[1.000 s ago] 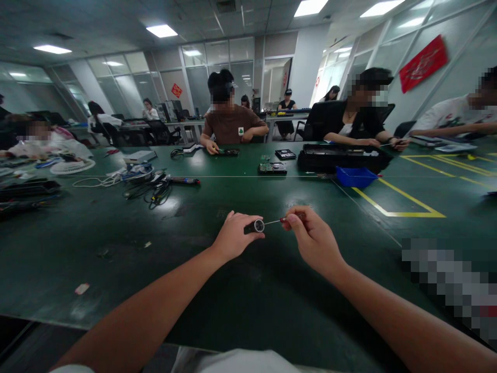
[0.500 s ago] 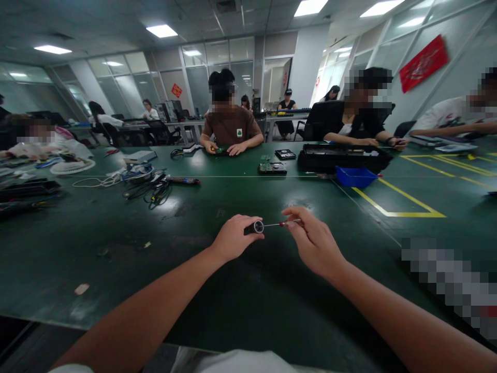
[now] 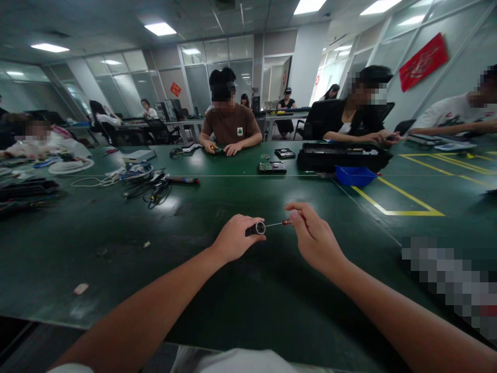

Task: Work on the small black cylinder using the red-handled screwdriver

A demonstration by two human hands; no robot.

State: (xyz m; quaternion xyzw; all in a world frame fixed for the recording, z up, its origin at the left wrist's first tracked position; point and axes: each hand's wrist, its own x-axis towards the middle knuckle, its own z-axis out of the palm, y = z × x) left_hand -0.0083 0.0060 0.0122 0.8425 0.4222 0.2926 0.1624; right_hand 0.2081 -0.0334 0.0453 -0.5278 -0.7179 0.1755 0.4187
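My left hand (image 3: 235,240) is closed around a small black cylinder (image 3: 260,228) whose silver-rimmed round end faces me; what it is exactly I cannot tell. Between the thumb and fingers of my right hand (image 3: 319,238) is a thin screwdriver (image 3: 286,223) with a red part near the fingertips. Its metal shaft points left and reaches the rim of the cylinder. Whether the tip sits inside or only touches the edge is too small to see. Both hands are held above the green table (image 3: 272,300).
Cables (image 3: 155,189) and a pen-like tool (image 3: 182,180) lie ahead to the left. Hard drives (image 3: 272,167), a black tray (image 3: 345,155) and a blue bin (image 3: 355,176) stand across the table. A person (image 3: 232,127) works opposite. A blurred-out object (image 3: 446,280) lies at right.
The black cylinder has shifted slightly right and turned a little. My right hand's fingers have moved on the screwdriver, and its shaft now slants up toward the right.
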